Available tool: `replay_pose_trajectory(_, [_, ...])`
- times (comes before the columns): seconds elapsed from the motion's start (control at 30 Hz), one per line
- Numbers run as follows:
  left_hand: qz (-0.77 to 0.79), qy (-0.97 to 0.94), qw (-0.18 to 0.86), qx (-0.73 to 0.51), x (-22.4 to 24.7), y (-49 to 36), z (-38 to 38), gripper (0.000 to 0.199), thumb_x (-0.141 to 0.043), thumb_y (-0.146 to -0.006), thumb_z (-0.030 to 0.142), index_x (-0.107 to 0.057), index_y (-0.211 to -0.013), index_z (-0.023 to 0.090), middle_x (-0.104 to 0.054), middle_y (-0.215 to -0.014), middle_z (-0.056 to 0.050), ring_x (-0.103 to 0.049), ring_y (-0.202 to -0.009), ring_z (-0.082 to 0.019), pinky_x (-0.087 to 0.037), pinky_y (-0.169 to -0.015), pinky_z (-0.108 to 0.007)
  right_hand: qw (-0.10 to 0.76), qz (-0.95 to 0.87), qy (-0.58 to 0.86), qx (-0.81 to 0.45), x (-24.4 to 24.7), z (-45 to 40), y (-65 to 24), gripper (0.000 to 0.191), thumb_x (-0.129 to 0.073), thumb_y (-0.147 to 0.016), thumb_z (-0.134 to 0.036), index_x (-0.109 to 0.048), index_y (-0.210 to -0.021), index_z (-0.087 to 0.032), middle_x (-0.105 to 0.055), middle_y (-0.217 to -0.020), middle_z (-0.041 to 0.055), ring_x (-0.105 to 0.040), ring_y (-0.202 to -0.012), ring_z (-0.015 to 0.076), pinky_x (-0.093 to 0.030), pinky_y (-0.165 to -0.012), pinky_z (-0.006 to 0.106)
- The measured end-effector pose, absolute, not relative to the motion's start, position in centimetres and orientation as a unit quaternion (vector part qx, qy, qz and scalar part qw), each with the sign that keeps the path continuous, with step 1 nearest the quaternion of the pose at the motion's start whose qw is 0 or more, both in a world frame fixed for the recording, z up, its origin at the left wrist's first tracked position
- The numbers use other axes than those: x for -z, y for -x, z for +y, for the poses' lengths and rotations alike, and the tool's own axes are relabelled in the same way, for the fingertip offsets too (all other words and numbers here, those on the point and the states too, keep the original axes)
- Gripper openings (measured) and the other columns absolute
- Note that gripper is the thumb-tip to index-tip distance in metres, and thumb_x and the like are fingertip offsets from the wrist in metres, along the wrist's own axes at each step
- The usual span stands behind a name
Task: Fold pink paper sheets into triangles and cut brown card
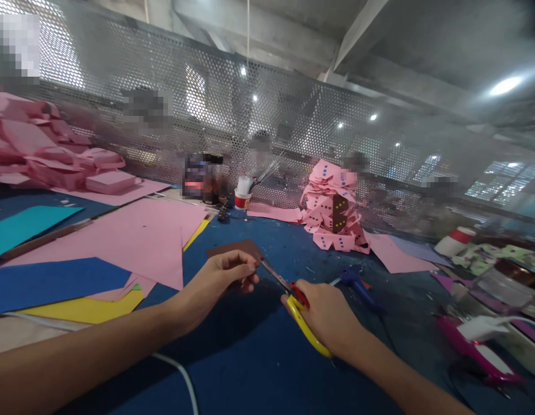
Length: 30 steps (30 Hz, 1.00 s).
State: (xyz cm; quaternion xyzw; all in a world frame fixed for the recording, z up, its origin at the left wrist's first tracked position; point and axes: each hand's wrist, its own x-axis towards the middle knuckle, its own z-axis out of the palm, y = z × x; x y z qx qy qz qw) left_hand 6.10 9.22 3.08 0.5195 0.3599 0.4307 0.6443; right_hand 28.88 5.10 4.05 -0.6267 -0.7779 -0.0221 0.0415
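My right hand (330, 314) is wrapped round the handles of a pair of scissors (308, 331), yellow and red at the grip. Their metal blades point up and left, with the tips close to the fingers of my left hand (233, 271). Those fingers are curled in a pinch; anything between them is too small or hidden to make out. Directly behind the left hand is a piece of brown paper (238, 248), partly covered by the fingers. Whether the fingers touch it I cannot tell. A blue glue gun (356, 282) lies right of the scissors.
Pink sheets (138, 236), a blue sheet (55, 282) and yellow paper lie left. Pink folded pieces with dots (330, 210) are stacked at the back, near a paper cup (242, 199). A magenta device (477, 349) stands right. A perforated metal screen (271, 121) closes the back.
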Motion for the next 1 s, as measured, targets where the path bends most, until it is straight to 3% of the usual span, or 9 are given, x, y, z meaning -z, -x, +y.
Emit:
replay_pose_trajectory(0.2, [0.358, -0.52, 0.642, -0.436, -3.25, -6.0, 9.34, 0.02, -0.07, -0.085, 0.034, -0.061, -0.088, 0.017, -0.067, -0.079, -0.002, -0.058, -0.068, -0.012, -0.045, -0.068, -0.024, 0.077, -0.776, 0.626, 0.014, -4.07, 5.08, -28.86, 0.033, -0.051, -0.096, -0.048, -0.059, -0.08, -0.02, -0.072, -0.073, 0.0047, -0.069, -0.068, 0.0222, -0.022, -0.056, 0.029])
replay_pose_trajectory(0.37, [0.357, -0.516, 0.64, -0.443, -3.26, -5.97, 9.44, 0.021, -0.071, -0.085, 0.035, -0.062, -0.088, 0.016, -0.068, -0.079, -0.003, -0.058, -0.068, -0.012, -0.045, -0.069, -0.024, 0.134, -0.784, 0.606, 0.009, -4.16, 4.84, -29.02, 0.028, -0.052, -0.096, -0.047, -0.056, -0.088, -0.02, -0.07, -0.087, 0.0041, -0.066, -0.071, 0.0199, -0.025, -0.056, 0.028])
replay_pose_trajectory(0.53, [0.348, -0.514, 0.638, -0.455, -3.13, -5.99, 9.43, 0.02, -0.072, -0.084, 0.034, -0.062, -0.087, 0.016, -0.068, -0.079, -0.002, -0.058, -0.067, -0.011, -0.045, -0.067, -0.024, 0.122, -0.784, 0.608, 0.0, -4.12, 4.69, -29.03, 0.029, -0.054, -0.094, -0.049, -0.056, -0.092, -0.02, -0.068, -0.087, 0.0038, -0.064, -0.069, 0.0194, -0.023, -0.055, 0.028])
replay_pose_trajectory(1.0, [0.349, -0.524, 0.632, -0.452, -3.33, -6.19, 9.45, 0.017, -0.069, -0.085, 0.031, -0.064, -0.086, 0.015, -0.068, -0.078, -0.003, -0.058, -0.067, -0.012, -0.044, -0.066, -0.024, 0.115, -0.79, 0.602, -0.027, -4.24, 4.54, -28.34, 0.032, -0.055, -0.094, -0.048, -0.055, -0.078, -0.02, -0.067, -0.073, 0.001, -0.061, -0.064, 0.0166, -0.021, -0.055, 0.028])
